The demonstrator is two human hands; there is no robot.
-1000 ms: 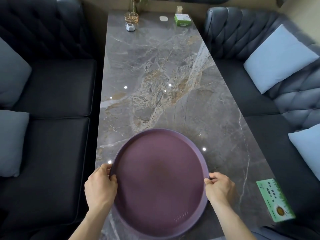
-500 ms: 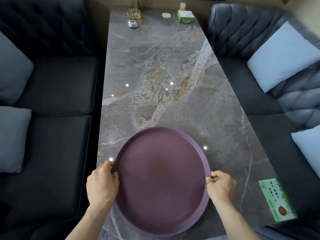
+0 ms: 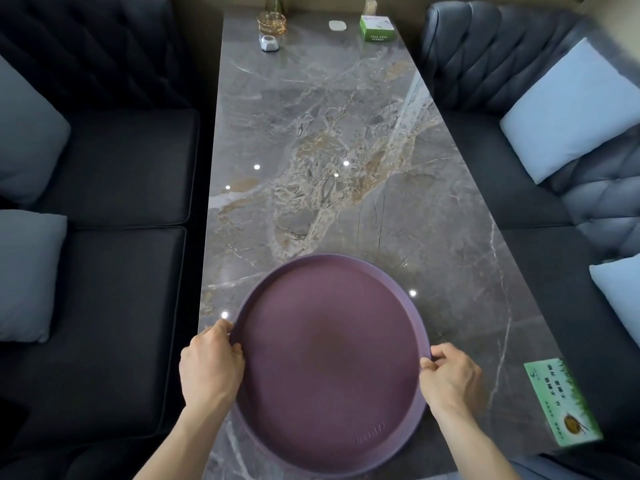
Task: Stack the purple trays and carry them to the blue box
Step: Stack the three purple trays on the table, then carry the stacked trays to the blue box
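A long grey marble table (image 3: 346, 150) runs between two dark tufted sofas, one on each side, each carrying pale blue cushions. At the near end of the table, a round purple tray (image 3: 329, 362) occupies the centre of the surface. Whether it rests flat on the marble or is slightly raised cannot be determined, nor whether more than one tray is present.

The left hand (image 3: 209, 368) clamps the tray's left rim: the thumb lies over the top edge, and the remaining fingers curl beneath and outside the rim. The right hand (image 3: 450, 375) clamps the right rim in the same manner, thumb on the upper edge, fingers folded under the outer side. Both hands sit at about the tray's mid-height, opposite each other.

A green card (image 3: 561, 403) lies at the near right edge of the table, apart from the tray. At the far end stand a green box (image 3: 376, 27), a glass vessel (image 3: 272, 22) and a small white object (image 3: 269, 42).
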